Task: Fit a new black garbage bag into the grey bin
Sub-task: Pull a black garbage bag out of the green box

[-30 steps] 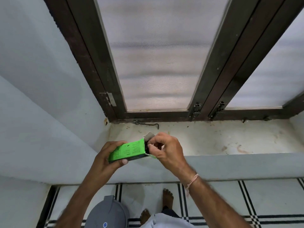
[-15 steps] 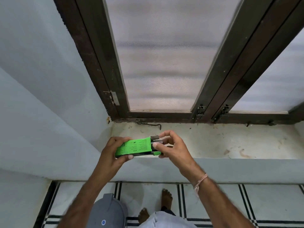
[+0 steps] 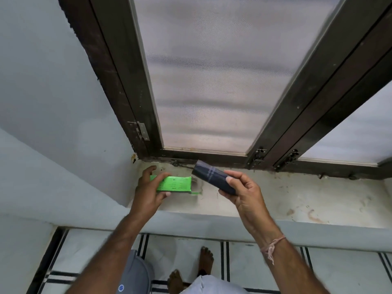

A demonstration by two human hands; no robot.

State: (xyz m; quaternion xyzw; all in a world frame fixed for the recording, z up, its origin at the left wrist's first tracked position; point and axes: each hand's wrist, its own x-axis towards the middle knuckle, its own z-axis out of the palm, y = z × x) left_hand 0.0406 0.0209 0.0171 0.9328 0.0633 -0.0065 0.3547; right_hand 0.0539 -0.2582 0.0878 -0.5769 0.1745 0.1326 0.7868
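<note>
Left hand [image 3: 148, 193] gripping a green box [image 3: 174, 183] over the window sill [image 3: 297, 196], right hand [image 3: 244, 192] holding a black roll of bags [image 3: 214, 177], fingers clamping it, grey bin [image 3: 135, 276] standing on the floor below.

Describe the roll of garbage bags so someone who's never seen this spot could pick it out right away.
Start at the pale stained window ledge under the dark-framed screen window. Above its left part, the right hand holds the roll of black bags by one end, its free end tilted up toward the window frame. Unlike the flat bright green box in the left hand beside it, it is a dark cylinder.
</note>
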